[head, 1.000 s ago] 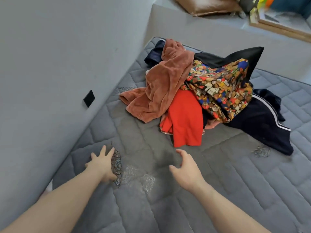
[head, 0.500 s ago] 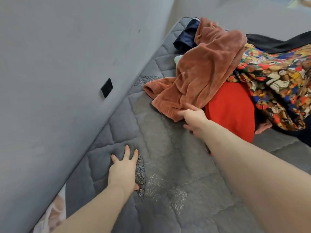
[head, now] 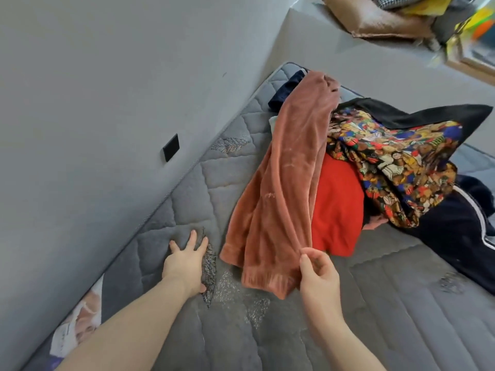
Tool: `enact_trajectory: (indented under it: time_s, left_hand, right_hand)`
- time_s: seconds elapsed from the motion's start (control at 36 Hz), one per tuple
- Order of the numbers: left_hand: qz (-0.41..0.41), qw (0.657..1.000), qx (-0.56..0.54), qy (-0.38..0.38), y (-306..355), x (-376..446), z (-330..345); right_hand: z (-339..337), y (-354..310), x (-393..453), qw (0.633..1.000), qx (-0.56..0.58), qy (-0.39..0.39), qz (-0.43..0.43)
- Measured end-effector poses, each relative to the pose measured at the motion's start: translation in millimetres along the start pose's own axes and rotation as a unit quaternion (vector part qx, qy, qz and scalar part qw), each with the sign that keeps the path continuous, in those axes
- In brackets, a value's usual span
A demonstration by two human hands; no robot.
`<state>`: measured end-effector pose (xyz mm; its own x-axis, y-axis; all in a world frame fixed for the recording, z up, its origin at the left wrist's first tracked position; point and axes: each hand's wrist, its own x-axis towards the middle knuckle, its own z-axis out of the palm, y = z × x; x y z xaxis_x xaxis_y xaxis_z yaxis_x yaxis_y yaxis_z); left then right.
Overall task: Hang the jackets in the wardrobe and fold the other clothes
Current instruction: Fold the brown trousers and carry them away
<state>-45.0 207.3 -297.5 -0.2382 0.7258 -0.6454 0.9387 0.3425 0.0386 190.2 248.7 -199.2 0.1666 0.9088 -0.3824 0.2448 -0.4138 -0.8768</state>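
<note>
Head view: the right hand (head: 318, 274) pinches the hem edge of a rust-pink velour garment (head: 289, 178) between thumb and fingers, lifting it off the clothes pile on the grey quilted mattress (head: 401, 311). The left hand (head: 184, 261) lies flat, fingers spread, pressing the mattress near the wall (head: 93, 103). Beneath the velour lie 1 red garment (head: 337, 207), 1 cartoon-print garment (head: 396, 170) and 1 navy white-striped jacket (head: 455, 231).
</note>
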Motion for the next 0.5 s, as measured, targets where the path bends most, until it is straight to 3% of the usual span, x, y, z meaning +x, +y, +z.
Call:
enact_trajectory:
  time_s: [0.19,0.31,0.39,0.5]
  left_hand:
    - [0.071,0.994,-0.074,-0.035,-5.6,-74.3,13.6]
    - [0.156,0.972,-0.176,0.017,16.2,-177.6,44.5]
    - [0.170,0.947,-0.267,0.057,34.9,-254.4,50.2]
    - [0.177,0.922,-0.342,0.040,62.5,-350.5,39.2]
  right_hand:
    - [-52.6,15.5,-74.9,0.988,0.057,0.005,0.144]
    - [-83.5,-3.2,-143.1,0.962,0.150,-0.044,0.222]
    - [-109.8,-25.6,-201.6,0.950,0.171,-0.089,0.247]
    - [-159.4,-56.1,-273.4,0.935,0.211,-0.110,0.264]
